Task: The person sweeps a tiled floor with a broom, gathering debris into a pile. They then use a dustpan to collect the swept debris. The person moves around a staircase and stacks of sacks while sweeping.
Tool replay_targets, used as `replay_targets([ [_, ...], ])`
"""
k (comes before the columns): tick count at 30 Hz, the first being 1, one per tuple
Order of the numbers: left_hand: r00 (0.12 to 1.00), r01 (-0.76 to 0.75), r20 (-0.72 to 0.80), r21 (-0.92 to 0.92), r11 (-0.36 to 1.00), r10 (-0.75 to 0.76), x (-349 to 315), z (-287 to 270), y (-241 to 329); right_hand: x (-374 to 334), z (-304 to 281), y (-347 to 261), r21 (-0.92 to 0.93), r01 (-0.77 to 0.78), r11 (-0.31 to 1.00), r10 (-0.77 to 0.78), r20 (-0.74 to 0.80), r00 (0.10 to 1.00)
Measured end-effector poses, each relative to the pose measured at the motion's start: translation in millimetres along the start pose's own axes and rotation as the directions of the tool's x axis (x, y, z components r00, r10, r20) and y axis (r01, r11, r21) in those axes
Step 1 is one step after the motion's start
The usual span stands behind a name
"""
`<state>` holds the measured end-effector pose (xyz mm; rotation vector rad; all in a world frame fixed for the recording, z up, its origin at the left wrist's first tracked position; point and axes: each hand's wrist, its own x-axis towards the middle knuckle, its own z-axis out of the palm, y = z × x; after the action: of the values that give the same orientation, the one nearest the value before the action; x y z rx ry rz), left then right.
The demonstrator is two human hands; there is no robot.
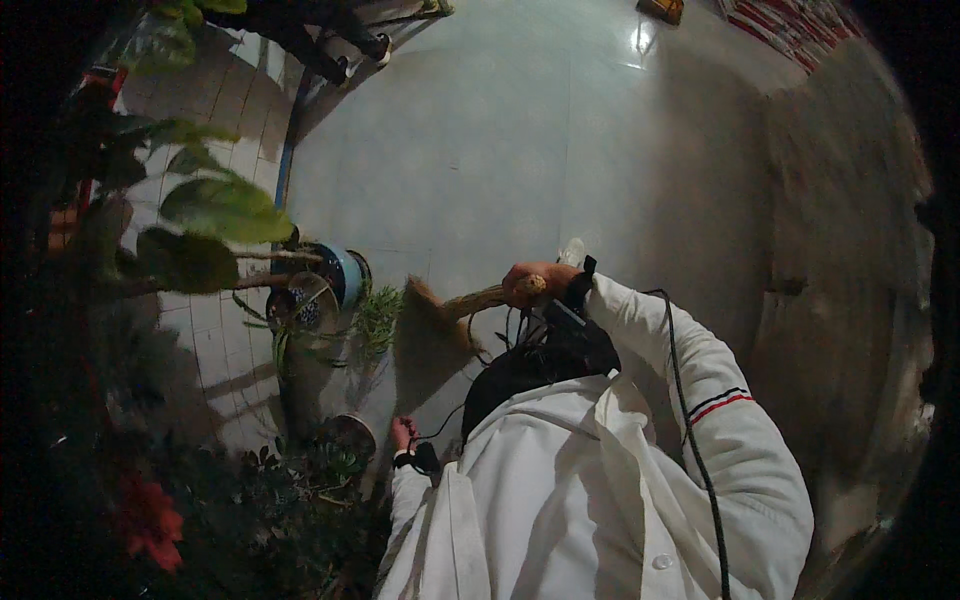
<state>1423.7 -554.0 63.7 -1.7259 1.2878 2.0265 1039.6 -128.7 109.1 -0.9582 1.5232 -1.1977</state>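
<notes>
My right hand [530, 284] is wrapped round the bound handle of a short straw broom [437, 335]. The broom's handle end pokes out by my fist, and its flared brush points left, down at the floor beside the potted plants. Low at my left side, my left hand [404, 434] hangs with its fingers curled in. It is small and dim in the head view, and I see nothing in it. The nearest thing to it is a round pot [352, 436].
Along the left stand a blue pot [347, 277], a spiky green plant [378, 318], large leaves [225, 208] and a red flower [150, 520]. Pale floor [480, 150] stretches ahead. Another person's legs [320, 45] show at the far left. A dark cable [700, 450] runs along my right sleeve.
</notes>
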Motion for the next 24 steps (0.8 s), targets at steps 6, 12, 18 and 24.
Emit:
replay_targets([
  [6,0.999,0.033,-0.011,-0.054,0.998,-0.034,-1.4,-6.5,29.7,-76.2,-44.8,34.7,-0.265,0.05,0.963,-0.185,-0.517,0.836],
  [12,0.998,0.0,-0.067,0.054,0.999,0.003,11.2,30.6,24.9,-128.5,-110.8,33.9,-0.368,0.045,0.929,-0.234,-0.488,0.841],
  [18,0.996,0.079,0.024,0.127,0.989,-0.082,66.1,42.5,23.9,-92.3,-110.8,12.4,0.704,-0.205,0.68,0.636,-0.426,0.644],
  [24,0.986,-0.002,0.165,0.158,0.987,-0.024,142.6,121.7,10.4,-102.1,-119.7,-46.1,0.542,-0.342,0.768,0.622,-0.505,0.599],
])
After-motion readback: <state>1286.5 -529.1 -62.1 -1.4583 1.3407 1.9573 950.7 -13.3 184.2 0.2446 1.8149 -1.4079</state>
